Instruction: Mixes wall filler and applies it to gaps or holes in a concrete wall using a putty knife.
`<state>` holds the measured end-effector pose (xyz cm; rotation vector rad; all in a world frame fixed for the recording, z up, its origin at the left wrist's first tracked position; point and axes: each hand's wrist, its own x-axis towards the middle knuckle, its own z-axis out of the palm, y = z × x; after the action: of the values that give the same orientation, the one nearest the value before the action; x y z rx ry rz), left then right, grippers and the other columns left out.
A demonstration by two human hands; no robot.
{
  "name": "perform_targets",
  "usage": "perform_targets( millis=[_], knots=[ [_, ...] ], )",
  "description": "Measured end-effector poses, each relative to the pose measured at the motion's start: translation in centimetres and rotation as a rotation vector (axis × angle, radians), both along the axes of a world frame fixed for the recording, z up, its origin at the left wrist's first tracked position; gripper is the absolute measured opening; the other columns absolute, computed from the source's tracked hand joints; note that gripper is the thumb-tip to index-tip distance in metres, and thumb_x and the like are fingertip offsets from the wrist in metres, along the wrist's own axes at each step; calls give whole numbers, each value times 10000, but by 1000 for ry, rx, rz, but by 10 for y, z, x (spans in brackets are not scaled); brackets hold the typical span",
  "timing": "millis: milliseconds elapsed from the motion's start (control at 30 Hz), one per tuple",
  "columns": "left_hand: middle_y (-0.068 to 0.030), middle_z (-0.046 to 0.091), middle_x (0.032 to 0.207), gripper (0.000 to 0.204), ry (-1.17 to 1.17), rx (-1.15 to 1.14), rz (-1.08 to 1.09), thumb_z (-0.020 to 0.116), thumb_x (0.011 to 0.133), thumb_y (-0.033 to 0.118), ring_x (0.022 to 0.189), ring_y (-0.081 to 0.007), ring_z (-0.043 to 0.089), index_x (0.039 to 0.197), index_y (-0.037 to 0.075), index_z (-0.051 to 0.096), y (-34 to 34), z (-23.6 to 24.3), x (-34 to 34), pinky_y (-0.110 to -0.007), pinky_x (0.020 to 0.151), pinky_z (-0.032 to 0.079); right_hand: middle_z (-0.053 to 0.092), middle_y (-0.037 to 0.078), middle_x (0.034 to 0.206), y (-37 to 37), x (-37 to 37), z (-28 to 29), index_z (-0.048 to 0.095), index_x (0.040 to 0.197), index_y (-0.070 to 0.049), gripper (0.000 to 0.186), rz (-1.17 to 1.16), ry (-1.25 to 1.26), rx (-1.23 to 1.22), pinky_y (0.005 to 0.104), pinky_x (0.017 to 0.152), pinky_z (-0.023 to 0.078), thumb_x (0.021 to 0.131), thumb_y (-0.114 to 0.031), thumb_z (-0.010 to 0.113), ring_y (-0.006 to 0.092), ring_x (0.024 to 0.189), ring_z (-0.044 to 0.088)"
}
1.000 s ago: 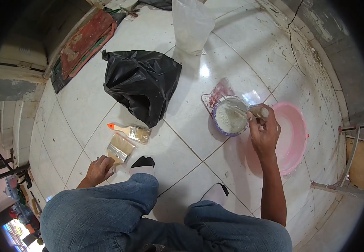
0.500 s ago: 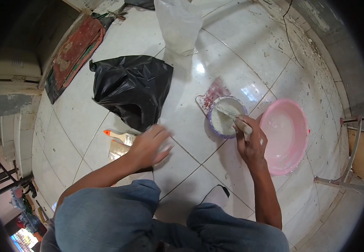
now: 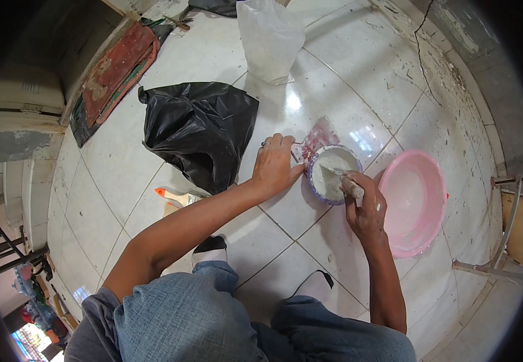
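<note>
Tool (image 3: 352, 187) grasped in fingers of right hand (image 3: 368, 211), its end in paste tub (image 3: 316, 189) on floor (image 3: 285, 217). Left hand (image 3: 275, 166) at red-stained plate (image 3: 321, 135) beside tub; whether grasped cannot be told. Tub could be tipped if levered by tool or nudged by plate.

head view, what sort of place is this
Probably a room under repair, going by the dirty tiled floor, the patchy, worn wall and the tub of pale mix standing on the tiles.
</note>
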<state>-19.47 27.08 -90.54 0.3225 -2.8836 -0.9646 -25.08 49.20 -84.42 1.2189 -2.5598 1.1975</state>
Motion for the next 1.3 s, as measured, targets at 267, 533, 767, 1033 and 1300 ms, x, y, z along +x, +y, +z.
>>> perform_targets(
  millis=[267, 533, 767, 1033, 1300],
  knots=[
    [-192, 499, 1096, 582, -156, -22, -33, 837, 645, 205, 1062, -375, 495, 1100, 11, 531, 2, 6, -19, -450, 869, 435, 644, 186, 984, 2, -4, 6, 529, 1084, -10, 411, 63, 15, 56, 414, 728, 530, 718, 134, 647, 365, 832, 639],
    [-166, 618, 924, 399, -302, 437, 59, 810, 688, 182, 914, -333, 618, 960, -1, 582, -15, -4, -26, -403, 798, 494, 665, 143, 970, 9, 3, -4, 535, 1091, -14, 317, -118, 71, -58, 350, 722, 541, 812, 64, 666, 279, 829, 671],
    [-189, 606, 837, 231, -50, 548, 238, 669, 805, 100, 797, -340, 609, 976, -18, 566, -5, 10, -20, -393, 747, 478, 680, 119, 902, 5, -2, -2, 527, 1071, -15, 260, -254, -66, -93, 329, 722, 534, 849, 5, 660, 252, 807, 683],
    [-177, 569, 894, 156, 491, 244, 155, 583, 884, 58, 798, -284, 577, 1015, -11, 534, -25, 46, -21, -352, 744, 461, 679, 115, 909, 10, 0, -4, 523, 1063, -6, 261, -275, -91, -137, 330, 743, 531, 844, 1, 664, 241, 793, 676],
    [-36, 538, 872, 119, 403, 380, 225, 568, 927, 81, 782, -101, 507, 1011, -4, 554, -27, 92, 8, -235, 719, 423, 672, 139, 923, 10, 11, 2, 552, 1037, -8, 244, -248, -31, -62, 350, 742, 537, 833, -14, 685, 266, 810, 675]
  ],
)
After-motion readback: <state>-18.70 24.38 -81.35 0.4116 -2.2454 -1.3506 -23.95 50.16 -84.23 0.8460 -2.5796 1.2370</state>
